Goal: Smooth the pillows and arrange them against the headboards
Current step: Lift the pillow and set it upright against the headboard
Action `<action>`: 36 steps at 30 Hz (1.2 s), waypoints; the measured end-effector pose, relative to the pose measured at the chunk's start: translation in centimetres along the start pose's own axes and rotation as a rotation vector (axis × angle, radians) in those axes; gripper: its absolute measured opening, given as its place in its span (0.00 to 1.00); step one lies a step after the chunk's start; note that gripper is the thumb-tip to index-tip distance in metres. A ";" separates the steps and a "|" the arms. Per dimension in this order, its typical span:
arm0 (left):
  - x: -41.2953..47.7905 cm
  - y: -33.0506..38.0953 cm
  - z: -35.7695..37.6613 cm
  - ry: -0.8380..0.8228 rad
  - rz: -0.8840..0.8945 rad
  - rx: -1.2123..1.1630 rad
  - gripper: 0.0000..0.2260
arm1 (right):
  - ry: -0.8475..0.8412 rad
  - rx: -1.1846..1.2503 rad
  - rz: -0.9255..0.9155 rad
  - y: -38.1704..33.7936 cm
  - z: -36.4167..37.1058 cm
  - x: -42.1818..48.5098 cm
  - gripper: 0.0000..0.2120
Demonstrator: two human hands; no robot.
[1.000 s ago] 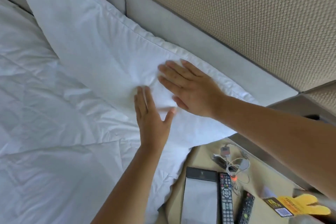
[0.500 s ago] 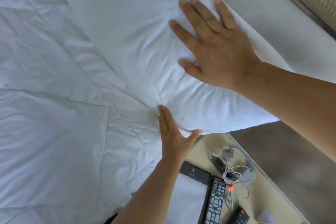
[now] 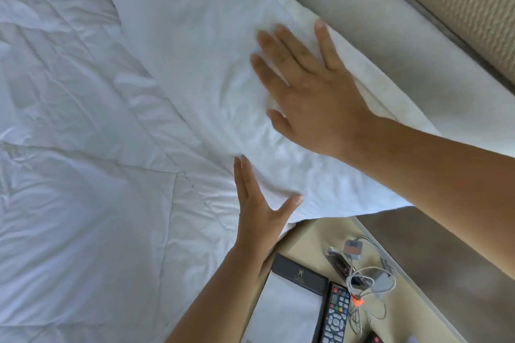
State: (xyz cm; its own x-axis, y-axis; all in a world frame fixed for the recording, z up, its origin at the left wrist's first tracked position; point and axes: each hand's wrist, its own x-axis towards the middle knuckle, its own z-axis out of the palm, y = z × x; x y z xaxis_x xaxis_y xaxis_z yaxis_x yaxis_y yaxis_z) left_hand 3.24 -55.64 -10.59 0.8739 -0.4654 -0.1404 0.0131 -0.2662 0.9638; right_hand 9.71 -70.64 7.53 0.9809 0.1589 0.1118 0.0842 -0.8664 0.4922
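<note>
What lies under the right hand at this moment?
The right hand lies flat, fingers spread, on the white pillow, which leans toward the grey headboard. The fabric directly beneath the palm is covered, so any creases there cannot be seen.

White bed (image 3: 83, 203) with a wrinkled quilted cover, one white pillow (image 3: 195, 50) lying on it by the headboard (image 3: 376, 36). Beside, a beige nightstand (image 3: 315, 234) carrying a dark folder (image 3: 292, 295), a remote (image 3: 335, 317) and tangled cables (image 3: 370, 278).
</note>
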 end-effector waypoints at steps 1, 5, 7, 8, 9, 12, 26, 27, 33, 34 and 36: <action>0.6 0.5 -0.2 0.020 0.021 -0.016 0.54 | 0.020 0.006 -0.024 -0.4 -0.1 0.8 0.34; 1.5 0.9 0.8 -0.017 -0.025 -0.040 0.55 | -0.001 0.004 0.030 0.9 0.5 3.5 0.36; 1.3 0.4 1.7 -0.036 -0.056 -0.054 0.55 | -0.002 -0.009 0.088 2.2 1.3 3.9 0.35; 1.4 0.2 2.1 -0.044 -0.066 -0.059 0.55 | 0.003 -0.019 0.100 2.5 1.7 4.0 0.35; 1.5 0.0 2.3 -0.056 -0.080 -0.066 0.55 | 0.008 -0.032 0.100 2.5 2.1 4.1 0.35; 2.2 -0.7 2.4 -0.117 -0.098 -0.068 0.54 | 0.005 -0.057 0.098 2.2 2.8 4.4 0.36; 6.9 1.7 -6.0 0.131 0.053 -0.073 0.41 | 0.096 0.174 0.038 -1.6 0.3 10.1 0.29; 8.2 2.1 -6.8 0.171 0.073 -0.059 0.41 | 0.104 0.189 0.010 -2.1 0.3 11.3 0.29; 15.0 3.6 -9.2 0.209 0.085 -0.037 0.42 | 0.009 0.093 0.047 -2.4 2.6 17.3 0.34; 15.6 3.4 -9.0 0.195 0.066 -0.048 0.42 | -0.002 0.072 0.055 -1.9 3.2 17.6 0.35; 16.2 2.5 -8.6 0.174 0.016 -0.083 0.43 | 0.018 0.056 0.058 -0.8 4.3 17.6 0.35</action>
State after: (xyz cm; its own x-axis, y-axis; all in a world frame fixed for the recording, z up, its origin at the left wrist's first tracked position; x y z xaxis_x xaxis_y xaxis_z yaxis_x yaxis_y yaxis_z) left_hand 21.60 -56.63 -8.55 0.9451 -0.3138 -0.0910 0.0326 -0.1863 0.9819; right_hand 27.62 -69.16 5.37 0.9812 0.1157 0.1543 0.0375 -0.8993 0.4356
